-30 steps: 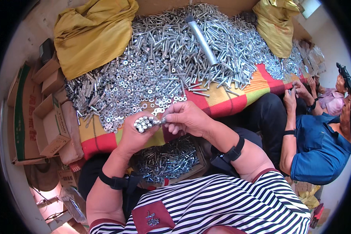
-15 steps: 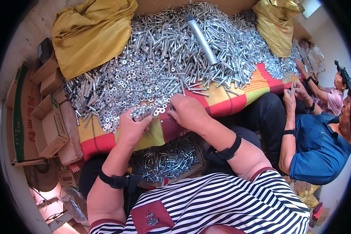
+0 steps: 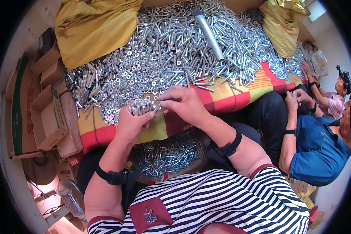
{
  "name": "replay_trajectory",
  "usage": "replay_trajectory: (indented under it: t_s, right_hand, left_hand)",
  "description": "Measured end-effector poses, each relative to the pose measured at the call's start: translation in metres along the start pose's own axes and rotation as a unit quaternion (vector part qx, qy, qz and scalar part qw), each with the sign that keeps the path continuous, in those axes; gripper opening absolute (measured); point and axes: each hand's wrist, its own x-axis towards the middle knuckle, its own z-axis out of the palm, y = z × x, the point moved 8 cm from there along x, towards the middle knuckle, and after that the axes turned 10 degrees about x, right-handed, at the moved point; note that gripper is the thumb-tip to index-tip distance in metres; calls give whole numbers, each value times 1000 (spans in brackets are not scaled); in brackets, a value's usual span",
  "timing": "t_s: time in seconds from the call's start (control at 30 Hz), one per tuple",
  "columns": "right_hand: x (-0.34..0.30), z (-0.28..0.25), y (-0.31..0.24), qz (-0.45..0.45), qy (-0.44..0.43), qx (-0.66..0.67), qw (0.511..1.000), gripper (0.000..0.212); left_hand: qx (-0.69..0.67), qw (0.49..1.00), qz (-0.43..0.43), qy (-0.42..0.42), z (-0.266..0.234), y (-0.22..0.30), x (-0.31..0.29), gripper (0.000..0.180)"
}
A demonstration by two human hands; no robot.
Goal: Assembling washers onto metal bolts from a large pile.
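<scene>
My left hand [image 3: 130,124] is closed round a bunch of metal bolts [image 3: 141,107], their ends packed side by side above the fingers. Just to its right, my right hand [image 3: 182,102] pinches with thumb and forefinger at the tip of one bolt on the edge of the bunch. Whatever small piece lies in that pinch is hidden by the fingers. Behind both hands spreads a heap of loose nuts and washers [image 3: 132,74], which merges into a large pile of silver bolts and sleeves [image 3: 175,43].
A metal tube [image 3: 210,37] lies on the pile. Checked cloth [image 3: 218,102] covers the front edge. Below it stands a box of bolts [image 3: 165,156]. Yellow sacks [image 3: 95,31] flank the heap; cartons [image 3: 48,117] stand left. Two other people [image 3: 316,144] work at right.
My right hand has come up from the washers at the cloth's edge to the bunch in my left hand. The left hand has stayed nearly in place, the bolt ends now more visible.
</scene>
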Motion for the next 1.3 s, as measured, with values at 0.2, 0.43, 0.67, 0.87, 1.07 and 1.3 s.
replay_trajectory:
  t_s: [0.2,0.43,0.67,0.87,1.07,1.3]
  right_hand:
    - [1,7,5,13,7,32,999,8]
    - [14,12,21,15,2,-92,996,14]
    - [25,13,20,-5,57,244,968,47]
    - [-10,51,-7,-19,40,361,931,61]
    - [5,17,-21,-213,87,-279,932,9]
    - [24,39,1,-211,-13,-531,821,11]
  left_hand:
    - [-56,994,-95,-26,-3,-8,-3,15]
    - [-4,1000,12,28,-15,1,2,17]
    - [188,966,176,-24,16,35,-18,18]
    - [36,993,62,93,-19,-6,-9,15]
    - [116,991,-48,-42,-26,-3,-22,16]
    - [99,993,-49,-33,-14,-15,-18,15]
